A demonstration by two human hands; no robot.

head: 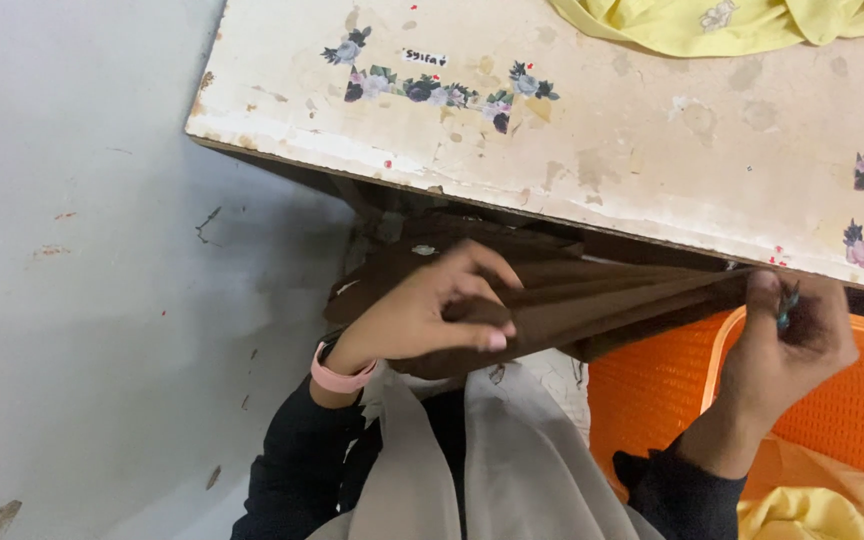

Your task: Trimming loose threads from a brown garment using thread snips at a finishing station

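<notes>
Brown cloth [592, 300] — stretched left to right below surface [652, 140] edge, pinched at both ends by left hand [422, 315] and right hand [787, 345].

matt brown cloth [592, 300], orange plastic mesh basket [652, 390], worn painted tabletop [652, 150]
</notes>
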